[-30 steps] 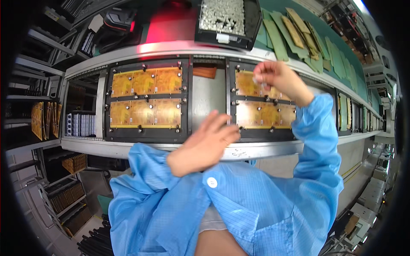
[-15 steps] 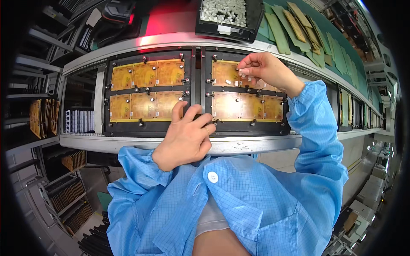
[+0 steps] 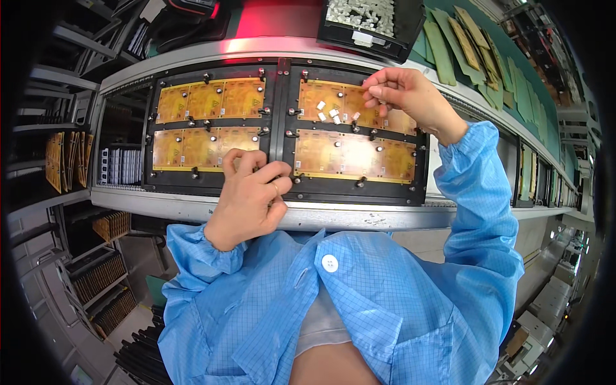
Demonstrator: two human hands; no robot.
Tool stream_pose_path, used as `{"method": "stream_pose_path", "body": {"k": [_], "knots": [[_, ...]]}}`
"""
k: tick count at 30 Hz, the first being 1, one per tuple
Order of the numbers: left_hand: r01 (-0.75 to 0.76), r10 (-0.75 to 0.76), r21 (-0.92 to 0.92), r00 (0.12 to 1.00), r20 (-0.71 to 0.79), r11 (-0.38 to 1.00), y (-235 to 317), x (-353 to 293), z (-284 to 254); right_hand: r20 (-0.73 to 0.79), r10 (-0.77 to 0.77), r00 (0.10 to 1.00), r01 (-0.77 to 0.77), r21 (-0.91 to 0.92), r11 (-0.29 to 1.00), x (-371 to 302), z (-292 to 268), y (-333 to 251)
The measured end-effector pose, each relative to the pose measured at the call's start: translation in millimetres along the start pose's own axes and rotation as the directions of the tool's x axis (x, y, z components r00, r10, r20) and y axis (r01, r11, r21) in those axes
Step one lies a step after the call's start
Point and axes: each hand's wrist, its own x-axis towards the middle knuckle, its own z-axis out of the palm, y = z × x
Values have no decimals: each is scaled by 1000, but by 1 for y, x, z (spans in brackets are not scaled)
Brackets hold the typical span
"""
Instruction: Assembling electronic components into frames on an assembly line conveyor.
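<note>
Two black fixtures lie side by side, the left fixture (image 3: pixel 212 176) and the right fixture (image 3: pixel 410 191). Each bears amber circuit boards in two rows, held by small pins. My right hand (image 3: pixel 410 96) is over the upper boards (image 3: pixel 308 92) of the right fixture, thumb and fingers pinched; what they hold, if anything, cannot be made out. Beside it, several small white connectors (image 3: pixel 333 114) lie loose on the upper board. My left hand (image 3: pixel 253 192) is above the left fixture's near right corner, close to a lower board (image 3: pixel 192 147). Its fingers are loosely bent, with gaps between them; its palm is hidden.
A black bin (image 3: pixel 369 42) full of white connectors stands behind the right fixture. Green and tan strips (image 3: pixel 455 48) lie at the back right. A metal rail (image 3: pixel 321 218) runs along the near side. Racks of boards (image 3: pixel 99 282) stand at the left.
More white connectors now lie loose on the right fixture's upper board. My right hand has drawn away from them, up and right. The view has shifted, and my left hand's fingers are closer together.
</note>
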Motion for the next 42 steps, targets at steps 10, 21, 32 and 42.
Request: {"method": "stream_pose_path", "body": {"k": [10, 21, 32, 42], "knots": [[125, -130, -41, 971, -203, 991, 12, -6, 22, 50, 48, 998, -55, 128, 990, -6, -6, 12], [138, -159, -78, 873, -462, 987, 6, -34, 26, 34, 111, 993, -116, 210, 971, 1, 2, 3], [228, -434, -455, 797, -420, 861, 35, 22, 21, -3, -8, 1000, 8, 115, 993, -4, 27, -9], [188, -397, -456, 816, -420, 870, 34, 56, 46, -222, -236, 946, 214, -121, 969, 4, 10, -17]]}}
